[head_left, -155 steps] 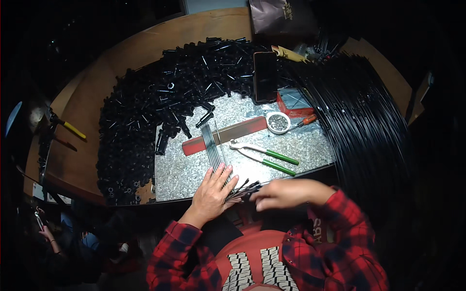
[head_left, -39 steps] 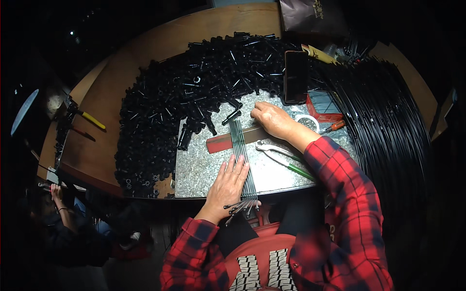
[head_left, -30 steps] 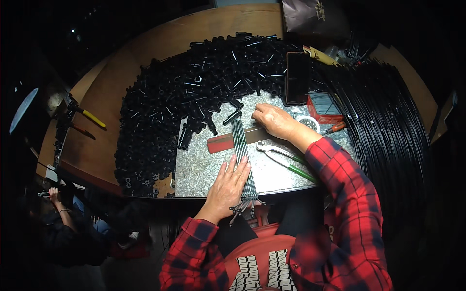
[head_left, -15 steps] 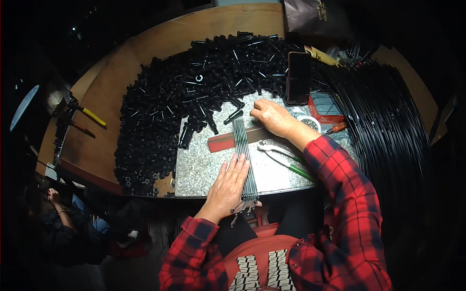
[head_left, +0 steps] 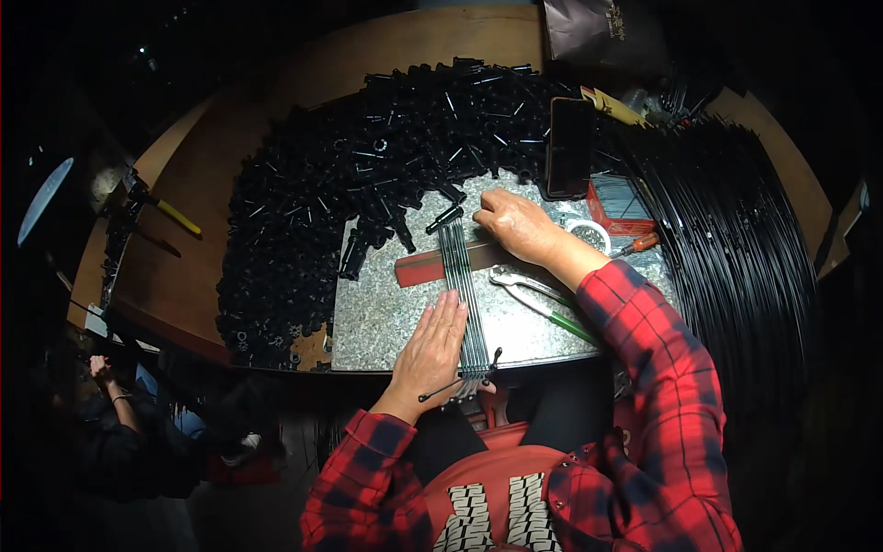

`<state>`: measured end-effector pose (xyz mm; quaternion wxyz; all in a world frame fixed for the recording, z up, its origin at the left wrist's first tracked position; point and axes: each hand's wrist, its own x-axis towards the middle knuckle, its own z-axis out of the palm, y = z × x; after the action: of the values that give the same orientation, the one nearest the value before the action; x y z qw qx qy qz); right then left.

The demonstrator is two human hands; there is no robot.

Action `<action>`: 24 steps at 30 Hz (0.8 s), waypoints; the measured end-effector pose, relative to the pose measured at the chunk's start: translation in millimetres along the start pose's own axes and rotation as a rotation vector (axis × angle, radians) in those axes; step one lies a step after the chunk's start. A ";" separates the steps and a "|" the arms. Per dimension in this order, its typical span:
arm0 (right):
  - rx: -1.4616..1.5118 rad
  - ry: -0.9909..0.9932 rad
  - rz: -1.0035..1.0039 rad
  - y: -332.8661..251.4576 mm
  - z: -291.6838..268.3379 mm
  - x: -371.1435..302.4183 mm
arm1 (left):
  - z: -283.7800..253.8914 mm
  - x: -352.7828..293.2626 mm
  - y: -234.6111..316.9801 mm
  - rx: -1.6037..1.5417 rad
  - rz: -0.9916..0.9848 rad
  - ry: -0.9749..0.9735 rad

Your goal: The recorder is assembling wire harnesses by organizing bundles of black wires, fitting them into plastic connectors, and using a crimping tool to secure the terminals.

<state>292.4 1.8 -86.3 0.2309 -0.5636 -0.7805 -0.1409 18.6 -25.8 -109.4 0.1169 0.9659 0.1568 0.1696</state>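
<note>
A row of thin dark cable-like rods (head_left: 475, 331) lies side by side across a speckled metal plate (head_left: 377, 322), over a red-brown bar (head_left: 420, 270). Along the rods' left edge rests my left hand (head_left: 428, 357), fingers straight and flat. Its thumb tip seems to show past the rods' near ends, which overhang the plate and carry small dark knobs. My right hand (head_left: 518, 224) is closed just right of the rods' far ends, fingertips curled under; whatever it pinches is hidden. A black tubular fitting (head_left: 445, 220) lies at those far ends.
Black tubular fittings (head_left: 313, 184) heap up behind and left. Pliers with green handles (head_left: 543, 302) lie under my right forearm. To the right are a phone (head_left: 567, 147), a red box (head_left: 619, 207), a screwdriver (head_left: 636, 244) and many black cables (head_left: 727, 230). Another person's hand (head_left: 101, 370) shows far left.
Near the plate's front edge, the knobbed rod ends have shifted; two now stick out to left and right. Both my hands have stayed almost in place.
</note>
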 end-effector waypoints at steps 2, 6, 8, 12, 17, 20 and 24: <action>0.029 0.017 -0.003 0.7 0.8 1.3 | -1.3 0.6 0.3 -0.011 0.008 0.009; 0.043 0.002 0.003 -3.0 -2.4 0.5 | 3.2 0.0 -5.0 0.053 0.058 0.022; 0.062 -0.023 0.013 -4.5 -3.6 0.0 | 1.2 0.1 -2.9 0.035 0.039 0.004; 0.034 -0.065 -0.007 -8.8 -7.4 1.9 | -0.8 -1.2 -2.1 -0.041 0.012 0.004; 0.033 -0.034 -0.042 -11.6 -9.7 4.2 | 4.0 -5.6 -8.1 0.078 0.055 0.018; -0.001 -0.081 -0.017 -13.0 -11.6 1.9 | -1.1 -5.7 -6.7 0.069 0.062 0.030; 0.025 -0.091 -0.012 -12.1 -10.2 1.9 | 0.6 -8.1 -3.6 -0.027 0.045 0.095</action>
<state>282.5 -5.5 -76.2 0.2010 -0.5617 -0.7954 -0.1069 10.6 -25.4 -113.3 0.1184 0.9584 0.1383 0.2198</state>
